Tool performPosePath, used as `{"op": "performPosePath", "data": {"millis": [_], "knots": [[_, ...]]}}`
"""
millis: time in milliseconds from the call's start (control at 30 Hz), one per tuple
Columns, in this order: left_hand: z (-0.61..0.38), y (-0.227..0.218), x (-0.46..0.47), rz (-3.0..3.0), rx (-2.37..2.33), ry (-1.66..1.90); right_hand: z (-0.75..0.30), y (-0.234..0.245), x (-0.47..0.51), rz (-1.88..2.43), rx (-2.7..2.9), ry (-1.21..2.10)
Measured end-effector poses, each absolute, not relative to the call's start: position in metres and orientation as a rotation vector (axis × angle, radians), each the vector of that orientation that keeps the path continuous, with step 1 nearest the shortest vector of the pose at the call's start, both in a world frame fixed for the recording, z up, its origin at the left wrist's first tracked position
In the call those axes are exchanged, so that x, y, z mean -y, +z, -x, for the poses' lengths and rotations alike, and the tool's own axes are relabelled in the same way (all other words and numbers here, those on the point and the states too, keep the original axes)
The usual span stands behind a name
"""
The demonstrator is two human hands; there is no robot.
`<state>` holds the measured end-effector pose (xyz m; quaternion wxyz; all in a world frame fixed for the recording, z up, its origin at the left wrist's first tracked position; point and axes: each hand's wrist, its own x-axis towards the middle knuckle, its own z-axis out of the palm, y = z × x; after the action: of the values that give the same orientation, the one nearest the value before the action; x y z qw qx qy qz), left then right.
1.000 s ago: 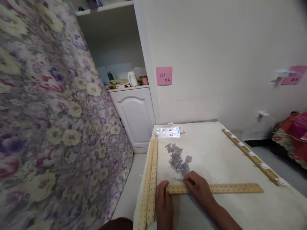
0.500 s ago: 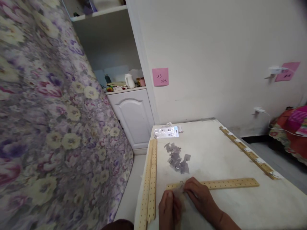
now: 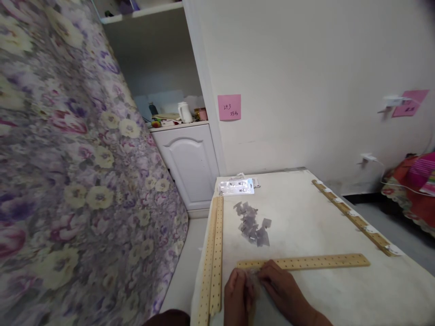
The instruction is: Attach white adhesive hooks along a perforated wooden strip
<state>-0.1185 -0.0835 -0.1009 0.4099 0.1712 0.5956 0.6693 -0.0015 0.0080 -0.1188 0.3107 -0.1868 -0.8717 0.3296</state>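
Translucent grey plastic tab (image 3: 253, 277), small and thin, sits between the two hands at the near edge of the white cloth-covered table (image 3: 306, 213). It is just short of the left end of the long pale wooden strip with rows of holes (image 3: 306, 261). The left hand (image 3: 235, 294) and the right hand (image 3: 283, 292) meet over it. Both sets of fingertips seem drawn together and pinched on its edges, though blur hides the exact grip. So slight a piece probably has to be gripped by its edges, hence the two-handed pinch, and holding it low over the cloth steadies the hands.

Just beyond the fingers, past the strip, lies a loose heap of grey plastic tabs (image 3: 253, 224), within easy reach. Farther behind it rests a clear blister pack (image 3: 237, 186). Left of the left fingers, two more holed wooden strips (image 3: 214, 253) lie side by side along the table's edge. Well away to the right of the right fingers, another wooden strip with white clips (image 3: 353, 219) runs diagonally. A pink paper note (image 3: 229, 107) hangs on the wall beyond, and flowered purple fabric (image 3: 68, 158) fills the left.
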Motion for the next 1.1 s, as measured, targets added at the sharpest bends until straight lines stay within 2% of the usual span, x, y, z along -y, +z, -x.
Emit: {"op": "performPosePath", "data": {"millis": [267,467,833,1100], "knots": [[0.13,-0.115,0.084,-0.885,-1.959,1.469,-0.024,-0.096,-0.006,0.636,2.18,0.995],[0.127,-0.11,0.088,-1.082,-2.04,1.293,-0.002,-0.066,-0.027,0.899,2.069,1.268],[0.121,-0.103,0.089,-1.161,-1.985,1.409,0.014,-0.092,-0.018,0.75,1.949,1.848],[0.125,-0.096,0.088,-1.123,-1.954,1.423,0.016,-0.092,-0.016,0.771,1.808,1.802]]}}
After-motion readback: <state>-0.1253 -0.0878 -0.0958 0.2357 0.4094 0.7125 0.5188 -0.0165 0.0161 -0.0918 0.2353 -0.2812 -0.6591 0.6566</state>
